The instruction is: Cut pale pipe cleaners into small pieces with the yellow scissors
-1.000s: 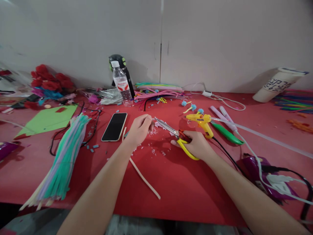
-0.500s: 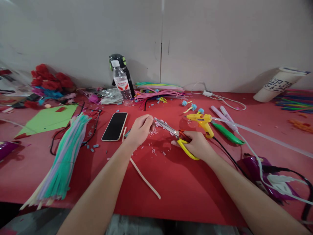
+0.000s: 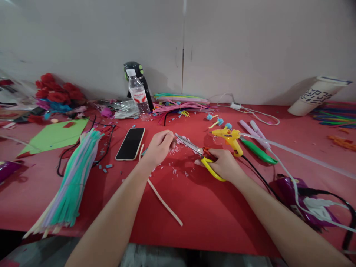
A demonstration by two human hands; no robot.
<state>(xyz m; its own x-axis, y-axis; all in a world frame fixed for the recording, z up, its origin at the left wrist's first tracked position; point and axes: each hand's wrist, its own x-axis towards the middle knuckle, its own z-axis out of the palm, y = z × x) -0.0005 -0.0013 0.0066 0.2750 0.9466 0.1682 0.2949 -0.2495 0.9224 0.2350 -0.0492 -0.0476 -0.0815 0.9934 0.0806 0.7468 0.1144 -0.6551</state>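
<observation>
My right hand (image 3: pixel 222 163) is wrapped round the yellow and red handles of a pair of scissors (image 3: pixel 191 146). The blades point left and reach close to the fingertips of my left hand (image 3: pixel 161 145). Those fingers are pinched together, and what they hold is too small to make out. Small pale pink clippings (image 3: pixel 174 171) lie scattered under and around both hands. A cream pipe cleaner (image 3: pixel 164 202) runs beneath my left wrist and along the table toward me.
A phone (image 3: pixel 130 144) and a bundle of green and lilac pipe cleaners (image 3: pixel 73 181) lie left. A bottle (image 3: pixel 139 97) stands behind. To the right are a yellow glue gun (image 3: pixel 229 138), a green cutter (image 3: pixel 258 151), cables and a purple power strip (image 3: pixel 289 189).
</observation>
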